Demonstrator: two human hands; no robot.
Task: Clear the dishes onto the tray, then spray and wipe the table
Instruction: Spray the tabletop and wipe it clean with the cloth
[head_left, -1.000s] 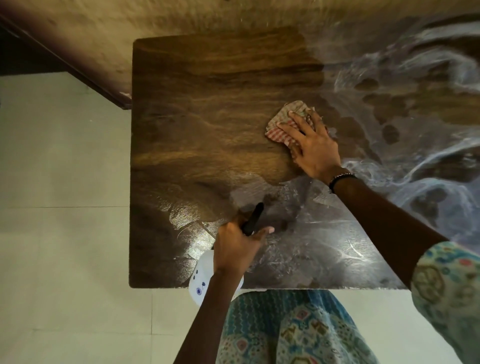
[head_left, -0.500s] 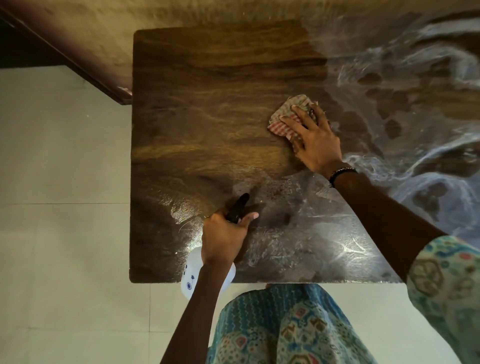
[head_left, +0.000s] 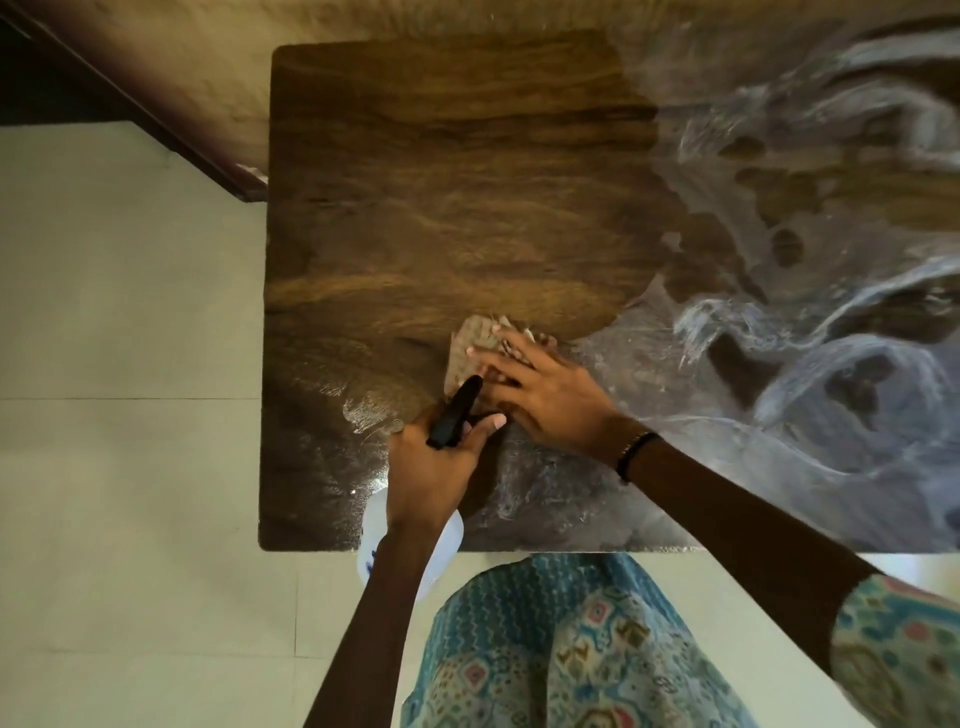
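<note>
- Head view, looking straight down: we see the dark brown wood-grain table top (head_left: 457, 171) filling the centre and right of the frame, with pale floor tiles (head_left: 119, 322) along the left and bottom.
- The right hand (head_left: 545, 395) lies just below the middle of the frame. Its fingers are straight and spread, pressing flat on the small checked wiping cloth (head_left: 475, 345); nothing is curled round the cloth. We judge this flat posture spreads pressure across the cloth so that it drags evenly over the surface.
- The cloth sits at the boundary between the matt brown area toward the top of the frame and the glossy, streaked area toward the bottom and right. We read that sheen as wet spray film, though glare makes this uncertain.
- The left hand (head_left: 431, 467) is in the lower centre, fingers and thumb wrapped round the neck of the white plastic spray bottle with black trigger head (head_left: 457, 410). The white body hangs past the table's near edge, below the wrist; the black nozzle points up-frame, toward the cloth.
- We judge the bottle is kept in hand, close beside the wiping hand, so that spraying can resume without setting it down.
- The two hands are nearly touching; whether they make contact we cannot tell.
- No dishes or tray appear in the frame, so we judge the task is in its spray-and-wipe stage.
- The person's patterned blue garment (head_left: 561, 649) occupies the bottom centre of the frame.
</note>
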